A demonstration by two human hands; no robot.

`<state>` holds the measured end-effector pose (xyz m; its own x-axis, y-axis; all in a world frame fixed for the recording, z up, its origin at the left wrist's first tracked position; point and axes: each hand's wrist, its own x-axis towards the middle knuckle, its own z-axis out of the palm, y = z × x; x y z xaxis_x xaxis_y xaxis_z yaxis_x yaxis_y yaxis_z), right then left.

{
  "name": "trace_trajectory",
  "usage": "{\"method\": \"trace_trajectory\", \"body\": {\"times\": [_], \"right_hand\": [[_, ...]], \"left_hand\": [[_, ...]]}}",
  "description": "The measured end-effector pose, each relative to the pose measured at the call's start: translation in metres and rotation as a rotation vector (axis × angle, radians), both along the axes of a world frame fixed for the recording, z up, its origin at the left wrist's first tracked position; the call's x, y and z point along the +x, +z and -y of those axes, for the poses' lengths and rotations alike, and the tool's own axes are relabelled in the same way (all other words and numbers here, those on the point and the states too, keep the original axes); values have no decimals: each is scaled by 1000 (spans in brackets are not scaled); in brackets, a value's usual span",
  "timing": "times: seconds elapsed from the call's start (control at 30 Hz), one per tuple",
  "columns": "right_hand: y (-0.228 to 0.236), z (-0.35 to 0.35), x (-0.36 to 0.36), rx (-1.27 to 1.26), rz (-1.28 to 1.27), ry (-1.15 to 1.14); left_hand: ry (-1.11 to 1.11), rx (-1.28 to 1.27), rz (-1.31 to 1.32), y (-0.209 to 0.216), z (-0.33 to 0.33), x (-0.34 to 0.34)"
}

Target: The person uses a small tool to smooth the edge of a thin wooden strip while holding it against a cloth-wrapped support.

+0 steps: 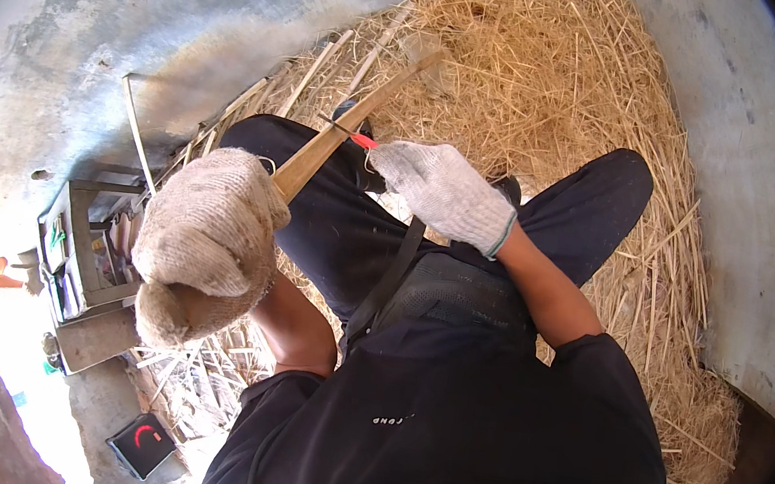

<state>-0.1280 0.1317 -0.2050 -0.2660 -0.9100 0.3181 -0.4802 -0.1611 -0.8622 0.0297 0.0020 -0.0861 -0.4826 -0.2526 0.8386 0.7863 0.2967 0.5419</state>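
Observation:
My left hand (209, 235), in a thick, soiled knit glove, is closed around the near end of a flat bamboo strip (312, 160). The strip slants up and away to the right, above my bent leg. In a thinner pale knit glove, my right hand (447, 191) grips a small knife (363, 141) with a red handle. Its thin dark blade lies across the strip about midway along; whether it cuts in cannot be made out. My left fingers are mostly hidden by the glove's bulk.
Straw (562, 80) covers the floor in front and to the right. Several thin sticks (316, 74) lean by the grey wall (242, 11). At left stands a small wooden shelf (101, 289) holding items; a black flat case (141, 446) lies below it. Another wall (736, 159) rises at right.

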Motion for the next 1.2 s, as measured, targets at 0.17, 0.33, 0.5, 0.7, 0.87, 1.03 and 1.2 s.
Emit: {"method": "trace_trajectory", "body": {"times": [0.17,0.33,0.5,0.7,0.87,1.03,1.2], "right_hand": [[-26,11,13,232,-193,-116],[-27,26,24,148,-318,-289],[-37,42,29,314,-334,-314],[-154,34,-101,1029,-376,-375],[-255,-12,-185,1137,-270,-543],[-103,12,-90,368,-120,-175],[-26,7,-26,180,142,17]], "left_hand": [[-142,-196,30,-2,20,-1],[-124,-163,19,-3,27,6],[-41,-63,49,-6,34,24],[-161,-99,-7,-13,18,21],[-476,-192,-123,-11,27,-7],[-283,-213,-26,-5,20,-1],[-262,-234,6,-4,28,4]]}}
